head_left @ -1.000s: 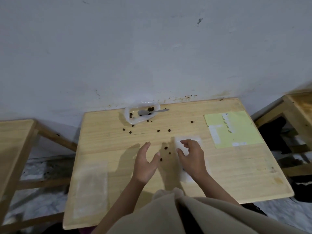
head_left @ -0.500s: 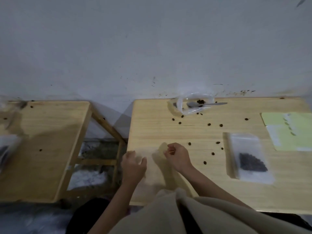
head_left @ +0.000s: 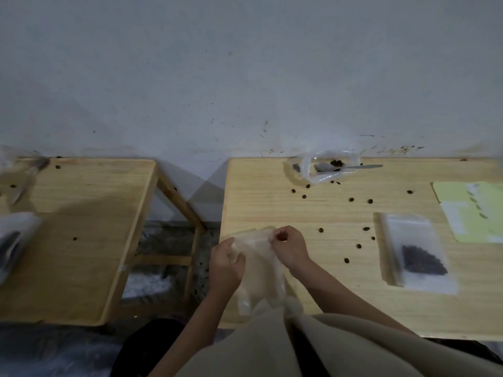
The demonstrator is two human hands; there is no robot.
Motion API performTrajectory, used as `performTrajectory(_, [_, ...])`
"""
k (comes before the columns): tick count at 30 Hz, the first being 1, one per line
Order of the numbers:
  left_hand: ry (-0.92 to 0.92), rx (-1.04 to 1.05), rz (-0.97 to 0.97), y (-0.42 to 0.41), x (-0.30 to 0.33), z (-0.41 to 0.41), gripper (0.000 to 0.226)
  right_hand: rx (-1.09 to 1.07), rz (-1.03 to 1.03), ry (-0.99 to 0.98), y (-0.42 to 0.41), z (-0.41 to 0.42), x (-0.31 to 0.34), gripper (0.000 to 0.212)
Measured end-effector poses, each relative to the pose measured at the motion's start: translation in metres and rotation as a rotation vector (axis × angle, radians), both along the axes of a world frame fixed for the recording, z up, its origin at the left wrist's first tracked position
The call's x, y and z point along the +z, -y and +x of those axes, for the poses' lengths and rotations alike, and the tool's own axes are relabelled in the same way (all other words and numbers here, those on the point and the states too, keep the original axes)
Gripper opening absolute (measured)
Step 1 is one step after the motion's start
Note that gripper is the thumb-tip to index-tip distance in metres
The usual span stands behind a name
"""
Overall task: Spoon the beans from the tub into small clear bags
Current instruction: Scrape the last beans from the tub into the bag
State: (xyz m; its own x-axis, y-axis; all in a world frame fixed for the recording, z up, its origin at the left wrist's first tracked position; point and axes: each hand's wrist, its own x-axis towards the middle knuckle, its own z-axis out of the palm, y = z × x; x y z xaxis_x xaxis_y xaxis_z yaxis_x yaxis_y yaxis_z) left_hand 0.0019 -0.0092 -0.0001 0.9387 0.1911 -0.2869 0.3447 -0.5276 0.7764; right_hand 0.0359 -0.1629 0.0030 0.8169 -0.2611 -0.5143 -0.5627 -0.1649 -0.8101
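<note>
Right hand [head_left: 290,247]: fingers [head_left: 276,236] are curling together, pinching the top edge of an empty clear bag [head_left: 260,265].
Left hand [head_left: 226,263]: fingers [head_left: 239,258] are closing on the bag's left edge, thumb lying over the plastic.
Bag: it is hanging limp between the two hands, over the near left corner of the desk [head_left: 353,303], its lower end reaching the person's beige clothing.
Filled bag [head_left: 416,253]: it is lying flat on the desk, well to the right of the empty bag, with a dark heap of beans showing through.
Loose beans [head_left: 358,246]: they are lying scattered on the desk between the empty bag and the tub.
Tub [head_left: 328,165]: it is sitting at the desk's far edge by the wall, beyond the empty bag, with a few beans left inside.
Spoon [head_left: 351,167]: it is resting in the tub, handle sticking out to the right.
Yellow paper [head_left: 473,210]: it is lying right of the filled bag.
Second desk [head_left: 79,235]: it is standing left of the empty bag, across a gap.
</note>
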Motion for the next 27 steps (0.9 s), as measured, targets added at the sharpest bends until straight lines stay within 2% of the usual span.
performTrajectory(2, [0.028, 0.084, -0.141, 0.006, 0.012, 0.005, 0.033, -0.009, 0.089, 0.048, 0.011, -0.002, 0.016, 0.020])
performTrajectory(4, [0.083, 0.093, -0.185, 0.015, 0.028, 0.014, 0.029, 0.041, 0.126, 0.110, 0.026, -0.005, 0.032, 0.018])
performTrajectory(8, [0.214, -0.072, -0.191, 0.031, 0.057, 0.028, 0.036, 0.254, 0.133, 0.200, 0.057, -0.011, 0.061, 0.010])
performTrajectory(11, [0.278, -0.195, -0.176, 0.050, 0.073, 0.031, 0.039, 0.326, 0.023, 0.243, 0.076, -0.015, 0.077, 0.011])
performTrajectory(15, [0.405, -0.181, -0.189, 0.078, 0.090, 0.033, 0.032, 0.150, -0.072, 0.339, 0.096, -0.015, 0.091, 0.015])
performTrajectory(17, [0.404, -0.161, -0.230, 0.094, 0.100, 0.034, 0.026, 0.077, -0.083, 0.395, 0.106, -0.014, 0.097, 0.015])
performTrajectory(22, [0.335, -0.194, -0.415, 0.139, 0.124, 0.034, 0.016, 0.087, -0.103, 0.526, 0.125, -0.018, 0.112, 0.017])
performTrajectory(27, [0.304, -0.057, -0.440, 0.174, 0.133, 0.033, 0.012, 0.099, -0.097, 0.572, 0.145, -0.023, 0.117, 0.015])
